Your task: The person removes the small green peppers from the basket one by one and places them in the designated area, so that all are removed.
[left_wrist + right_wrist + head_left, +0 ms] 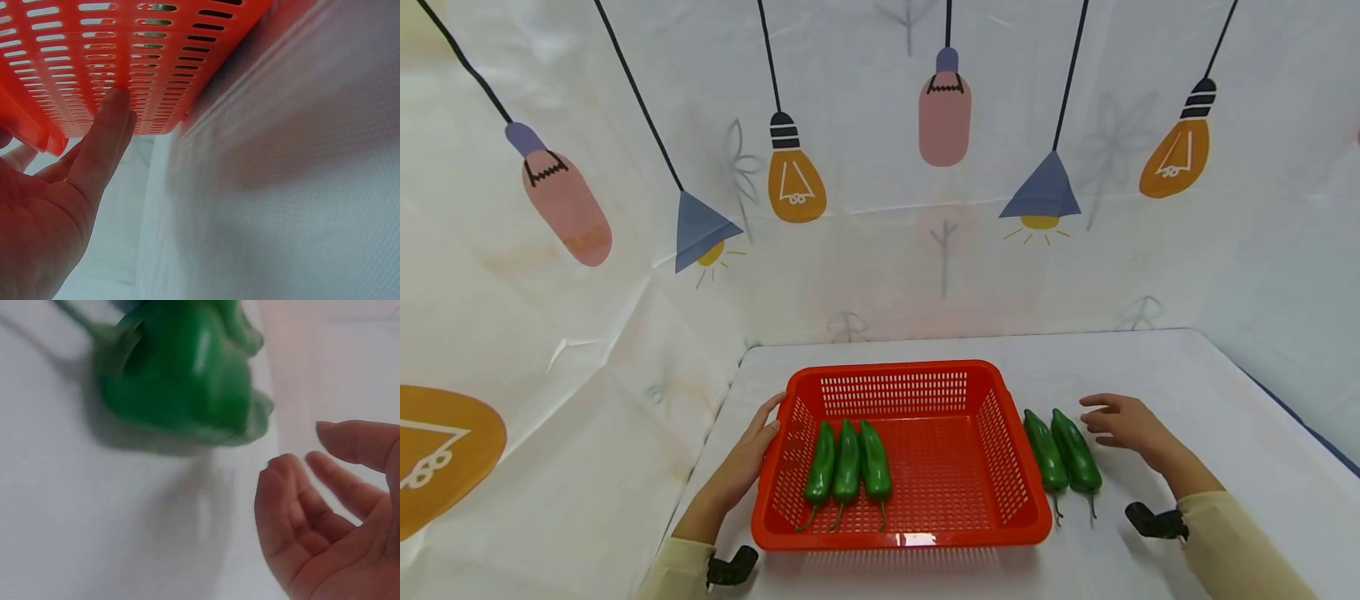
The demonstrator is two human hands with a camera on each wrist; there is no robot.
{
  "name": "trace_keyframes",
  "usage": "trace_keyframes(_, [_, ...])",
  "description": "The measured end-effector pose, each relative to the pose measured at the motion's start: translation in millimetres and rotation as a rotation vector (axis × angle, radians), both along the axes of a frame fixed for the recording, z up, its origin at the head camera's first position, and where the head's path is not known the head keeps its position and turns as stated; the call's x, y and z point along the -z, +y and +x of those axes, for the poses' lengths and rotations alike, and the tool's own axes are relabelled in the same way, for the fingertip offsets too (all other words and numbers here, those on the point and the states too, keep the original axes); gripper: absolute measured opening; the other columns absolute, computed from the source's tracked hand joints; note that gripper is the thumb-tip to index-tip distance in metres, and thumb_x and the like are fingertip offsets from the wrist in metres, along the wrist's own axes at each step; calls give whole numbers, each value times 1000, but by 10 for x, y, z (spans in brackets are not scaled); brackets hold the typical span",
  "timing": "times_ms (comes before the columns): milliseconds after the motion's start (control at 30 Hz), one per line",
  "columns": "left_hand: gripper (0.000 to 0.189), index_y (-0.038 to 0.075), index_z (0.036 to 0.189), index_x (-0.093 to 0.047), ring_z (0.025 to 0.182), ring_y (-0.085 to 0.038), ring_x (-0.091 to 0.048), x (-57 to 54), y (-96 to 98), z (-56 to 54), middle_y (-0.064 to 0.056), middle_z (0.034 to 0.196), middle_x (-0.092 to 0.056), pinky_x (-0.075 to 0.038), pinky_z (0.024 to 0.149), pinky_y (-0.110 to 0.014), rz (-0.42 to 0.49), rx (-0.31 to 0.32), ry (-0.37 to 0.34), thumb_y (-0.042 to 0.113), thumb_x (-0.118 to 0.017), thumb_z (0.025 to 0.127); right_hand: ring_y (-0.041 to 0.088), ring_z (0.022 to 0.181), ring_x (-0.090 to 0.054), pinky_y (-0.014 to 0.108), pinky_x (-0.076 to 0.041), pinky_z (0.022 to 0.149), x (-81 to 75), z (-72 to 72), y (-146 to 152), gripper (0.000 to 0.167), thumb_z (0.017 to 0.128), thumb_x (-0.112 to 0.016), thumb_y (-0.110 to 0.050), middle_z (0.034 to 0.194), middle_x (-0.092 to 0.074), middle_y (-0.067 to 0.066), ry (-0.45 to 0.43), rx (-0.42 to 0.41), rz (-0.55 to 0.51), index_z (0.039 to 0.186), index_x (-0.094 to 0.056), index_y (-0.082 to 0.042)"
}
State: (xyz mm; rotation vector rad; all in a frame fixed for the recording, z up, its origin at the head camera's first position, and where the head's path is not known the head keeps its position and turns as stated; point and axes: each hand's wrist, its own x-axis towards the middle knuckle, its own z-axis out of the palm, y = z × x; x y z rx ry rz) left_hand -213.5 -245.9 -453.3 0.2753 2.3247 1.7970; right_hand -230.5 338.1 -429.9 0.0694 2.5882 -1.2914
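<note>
"How is the left hand (743, 461) placed?"

"Its fingers (105, 137) are fairly straight and touch the slotted outer wall of a red, rectangular plastic basket (947, 471). Whether the thumb presses the rim, I can't tell."

"And the right hand (1126, 427)?"

"Thumb apart from loosely bent fingers, a gap between them and the nearest of two long, glossy green peppers (1078, 457)."

"Where do those two lie?"

"Side by side on the white table (1180, 375), just right of the basket, stems toward the person."

"Anything inside it?"

"Three long, glossy green peppers (847, 465), side by side in the left half, stems also toward the person."
</note>
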Motion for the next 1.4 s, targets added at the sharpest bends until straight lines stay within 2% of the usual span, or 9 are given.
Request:
trace_keyframes(533, [49, 26, 161, -21, 120, -32, -56, -19, 3, -5, -20, 151, -41, -49, 92, -30, 6, 7, 0, 33, -30, 113, 44, 113, -62, 43, -57, 83, -343, -5, -376, 51, 104, -58, -22, 128, -58, 34, 140, -88, -40, 142, -46, 10])
trace_keyframes(700, [48, 27, 160, -23, 117, -31, -58, -27, 6, -8, -19, 149, -43, -50, 91, -30, 2, -12, -4, 32, -30, 113, 44, 111, -63, 43, -58, 82, -428, -38, -489, 49, 104, -58, -22, 124, -61, 30, 187, -111, -52, 141, -48, 9])
trace_keyframes(900, [49, 26, 160, -22, 120, -31, -56, -17, 6, 10, -19, 151, -41, -49, 93, -31, 2, -8, -7, 32, -30, 113, 41, 110, -64, 40, -58, 81, -500, -52, -584, 48, 104, -59, -21, 123, -63, 27, 204, -129, -89, 141, -49, 9])
trace_keyframes(1133, [49, 26, 160, -22, 118, -32, -57, -23, -4, -2, -20, 150, -41, -51, 91, -30, 7, -5, -10, 33, -32, 112, 34, 107, -65, 44, -57, 84, -603, -76, -720, 49, 104, -60, -21, 124, -63, 26, 216, -161, -151, 142, -49, 7])
trace_keyframes(1400, [49, 27, 160, -22, 116, -32, -59, -21, 11, 5, -21, 150, -42, -52, 90, -31, 2, -8, -16, 32, -31, 113, 37, 107, -66, 44, -58, 82, -710, -69, -872, 49, 102, -63, -20, 126, -62, 28, 234, -179, -163, 140, -51, 7])
